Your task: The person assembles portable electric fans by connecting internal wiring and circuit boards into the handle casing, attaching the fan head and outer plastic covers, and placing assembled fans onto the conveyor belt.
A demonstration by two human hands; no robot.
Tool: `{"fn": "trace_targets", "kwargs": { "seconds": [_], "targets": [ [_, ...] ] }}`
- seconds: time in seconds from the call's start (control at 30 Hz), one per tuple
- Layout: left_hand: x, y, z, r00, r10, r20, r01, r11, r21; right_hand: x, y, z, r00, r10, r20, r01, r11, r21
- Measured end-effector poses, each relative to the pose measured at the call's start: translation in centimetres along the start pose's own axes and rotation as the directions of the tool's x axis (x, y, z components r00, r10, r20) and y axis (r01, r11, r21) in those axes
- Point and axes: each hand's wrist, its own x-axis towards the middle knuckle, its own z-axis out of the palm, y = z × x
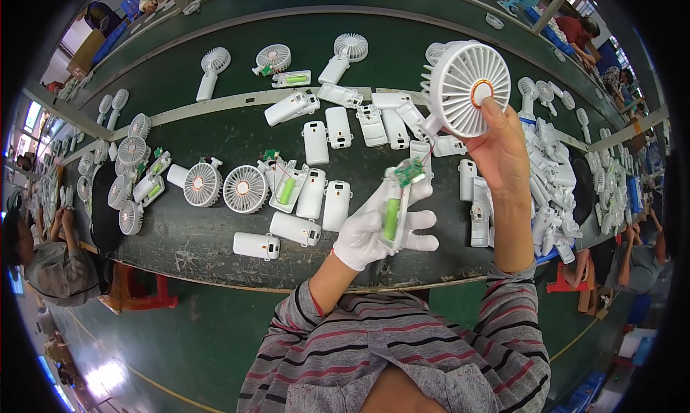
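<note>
Item 1: my L hand, gloved, held opened wht. handle shell w/ green battery in it & circuit bd. at upper end.
Item 2: my R hand, bare, gripped wht. fan head, thumb at hub, above & to R of shell; thin wires ran betw. the two. Hands were apart.
Item 3: on bench, loose wht. handles lay ahead; 2 fan heads to my L.
Item 4: heap of wht. parts sat R, blue tray under.

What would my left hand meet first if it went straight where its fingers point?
Probably the white case beside your right forearm, though your left hand might pass above it.
</note>
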Motion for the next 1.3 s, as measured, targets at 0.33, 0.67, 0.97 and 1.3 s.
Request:
{"fn": "trace_targets", "kwargs": {
  "seconds": [0.33,0.67,0.97,1.3],
  "targets": [
    [0.6,0.3,1.7,0.879,0.099,-0.466,0.261,0.718,0.646,-1.0,-0.4,-1.1,0.997,-0.061,-0.039,0.061,0.998,-0.013],
    [-0.1,2.0,-2.5,0.795,0.233,-0.560,0.174,0.797,0.579,-5.4,0.1,2.0,0.995,-0.097,0.009,0.095,0.944,-0.314],
    [1.8,0.6,1.1,0.638,0.342,-0.690,0.151,0.823,0.548,-6.7,2.1,1.1,0.990,0.140,-0.010,-0.140,0.986,-0.088],
    [0.8,-0.2,3.0,0.737,0.036,-0.674,0.437,0.736,0.517,-4.1,5.3,-0.6,0.978,0.112,-0.176,-0.136,0.982,-0.130]
  ]
}}
